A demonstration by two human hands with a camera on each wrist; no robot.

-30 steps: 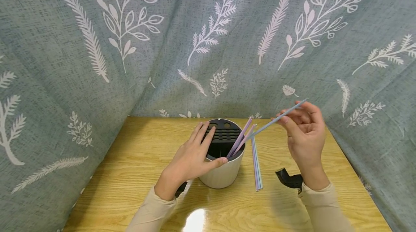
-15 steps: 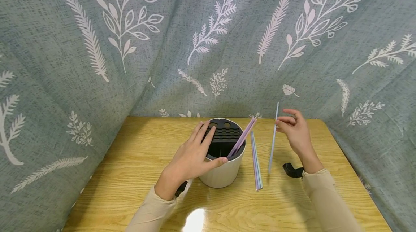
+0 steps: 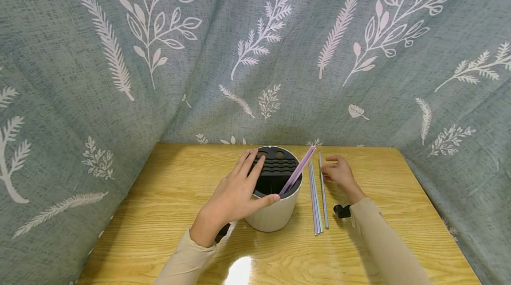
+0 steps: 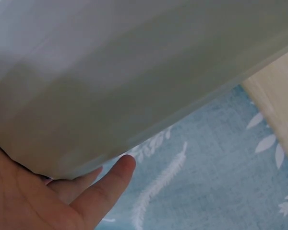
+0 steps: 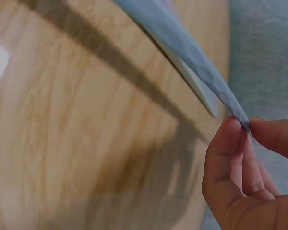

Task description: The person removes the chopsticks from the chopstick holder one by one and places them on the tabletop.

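A white round utensil holder (image 3: 271, 217) with a black slotted top stands on the table. My left hand (image 3: 233, 194) rests on its rim and top, fingers straight and spread, thumb along the front edge. The left wrist view shows the holder's pale wall (image 4: 134, 86) beside that hand. Purple and pink chopsticks (image 3: 297, 169) lean out of the holder's open front part. My right hand (image 3: 339, 174) pinches a blue chopstick (image 3: 324, 205) near its far end, between thumb and fingertips. Just left of it, several purple, blue and greenish chopsticks (image 3: 316, 209) lie side by side.
The wooden table (image 3: 159, 232) is bounded behind and at both sides by a grey-blue leaf-patterned cloth (image 3: 199, 54). Dark camera mounts sit at both wrists, the right one (image 3: 342, 211) close to the blue chopstick.
My right hand has brought the blue chopstick away from the holder, turned it lengthwise and lowered it next to the row of chopsticks. My left hand has stayed in place.
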